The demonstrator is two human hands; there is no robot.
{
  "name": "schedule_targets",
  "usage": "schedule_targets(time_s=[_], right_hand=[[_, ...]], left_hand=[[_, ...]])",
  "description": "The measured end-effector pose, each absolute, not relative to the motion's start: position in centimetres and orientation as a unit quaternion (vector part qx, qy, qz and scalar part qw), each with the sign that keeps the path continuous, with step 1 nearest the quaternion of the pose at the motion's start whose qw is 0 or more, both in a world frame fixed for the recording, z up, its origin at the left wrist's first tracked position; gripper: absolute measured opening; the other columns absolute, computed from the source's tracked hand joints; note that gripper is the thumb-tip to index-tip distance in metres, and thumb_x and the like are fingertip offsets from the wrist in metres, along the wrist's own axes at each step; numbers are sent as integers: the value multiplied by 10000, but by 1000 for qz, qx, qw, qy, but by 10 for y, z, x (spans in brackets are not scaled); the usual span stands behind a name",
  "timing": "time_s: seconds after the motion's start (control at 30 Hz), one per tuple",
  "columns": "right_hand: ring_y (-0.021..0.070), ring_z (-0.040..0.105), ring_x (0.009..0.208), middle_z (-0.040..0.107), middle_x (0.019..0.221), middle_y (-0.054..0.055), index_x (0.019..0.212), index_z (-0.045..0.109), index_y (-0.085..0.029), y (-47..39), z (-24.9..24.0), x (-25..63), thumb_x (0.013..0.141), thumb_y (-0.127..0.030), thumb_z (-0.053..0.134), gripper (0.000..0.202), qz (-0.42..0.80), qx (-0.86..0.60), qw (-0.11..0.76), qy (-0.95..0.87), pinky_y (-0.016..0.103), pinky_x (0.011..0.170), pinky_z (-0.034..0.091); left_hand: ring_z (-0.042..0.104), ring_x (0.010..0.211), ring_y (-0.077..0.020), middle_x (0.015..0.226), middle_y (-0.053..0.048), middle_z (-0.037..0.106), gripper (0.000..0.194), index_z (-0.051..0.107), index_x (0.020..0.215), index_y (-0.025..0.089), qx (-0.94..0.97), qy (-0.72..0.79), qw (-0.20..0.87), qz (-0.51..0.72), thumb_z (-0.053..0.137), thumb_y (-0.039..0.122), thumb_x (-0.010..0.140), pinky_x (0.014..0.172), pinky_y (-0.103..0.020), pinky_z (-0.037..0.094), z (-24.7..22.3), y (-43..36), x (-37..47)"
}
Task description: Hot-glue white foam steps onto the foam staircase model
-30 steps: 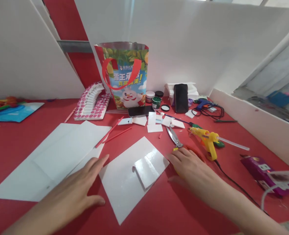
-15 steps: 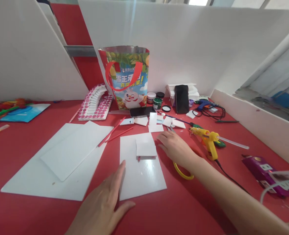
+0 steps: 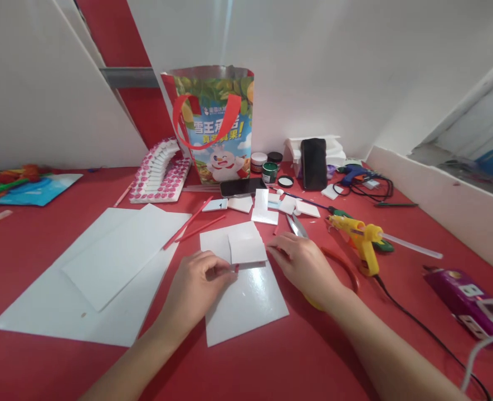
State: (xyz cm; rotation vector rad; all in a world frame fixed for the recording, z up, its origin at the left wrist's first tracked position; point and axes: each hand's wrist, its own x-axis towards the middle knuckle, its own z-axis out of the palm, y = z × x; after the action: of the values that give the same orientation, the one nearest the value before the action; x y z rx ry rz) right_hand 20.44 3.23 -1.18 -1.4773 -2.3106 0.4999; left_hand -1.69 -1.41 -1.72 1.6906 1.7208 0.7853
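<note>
A small white square piece (image 3: 247, 247) stands slightly raised over a larger white board (image 3: 250, 301), with a bit of red under its front edge. My left hand (image 3: 200, 281) is over the board's left part, thumb and fingers closed near the square's front left corner; what lies between them, if anything, is too small to tell. Beside the square's right edge is my right hand (image 3: 304, 264), its fingertips bent together at the edge, their hold unclear. Under and beside my right hand lie scissors (image 3: 342, 267) with orange and yellow handles.
White boards (image 3: 104, 267) lie at the left, two red sticks (image 3: 194, 223) beside them. Behind are a colourful bag (image 3: 219, 133), a phone (image 3: 243, 187), paint jars (image 3: 269, 172) and white scraps (image 3: 265, 214). A yellow glue gun (image 3: 361, 239) and purple power strip (image 3: 463, 303) are at the right.
My left hand has moved up and right from the board's left edge to the square, its fingers closing. My right hand has come slightly lower beside the square. The view has shifted a little.
</note>
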Motion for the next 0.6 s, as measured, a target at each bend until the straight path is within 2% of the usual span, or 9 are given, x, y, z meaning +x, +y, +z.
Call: schedule_targets(time_s=[0.23, 0.4, 0.6], right_hand=[[197, 654, 752, 724, 915, 67, 919, 692, -168, 36, -19, 211, 946, -144, 562, 134, 172, -536, 214, -799, 300, 680, 453], [172, 628, 679, 707, 867, 50, 899, 688, -176, 36, -21, 213, 939, -163, 562, 132, 158, -522, 268, -795, 283, 635, 446], [168, 620, 671, 706, 846, 43, 898, 697, -179, 36, -23, 217, 928, -157, 561, 141, 138, -516, 289, -794, 279, 617, 446]], left_hand=[[596, 715, -190, 673, 10, 690, 137, 699, 631, 233, 642, 648, 297, 283, 752, 248, 757, 685, -321, 442, -19, -9, -15], [598, 803, -219, 716, 12, 708, 138, 705, 650, 250, 644, 648, 281, 295, 752, 281, 777, 779, -370, 436, -28, -11, -17], [591, 843, -238, 744, 7, 712, 146, 721, 673, 266, 649, 634, 291, 304, 718, 310, 812, 784, -385, 431, -32, -13, -20]])
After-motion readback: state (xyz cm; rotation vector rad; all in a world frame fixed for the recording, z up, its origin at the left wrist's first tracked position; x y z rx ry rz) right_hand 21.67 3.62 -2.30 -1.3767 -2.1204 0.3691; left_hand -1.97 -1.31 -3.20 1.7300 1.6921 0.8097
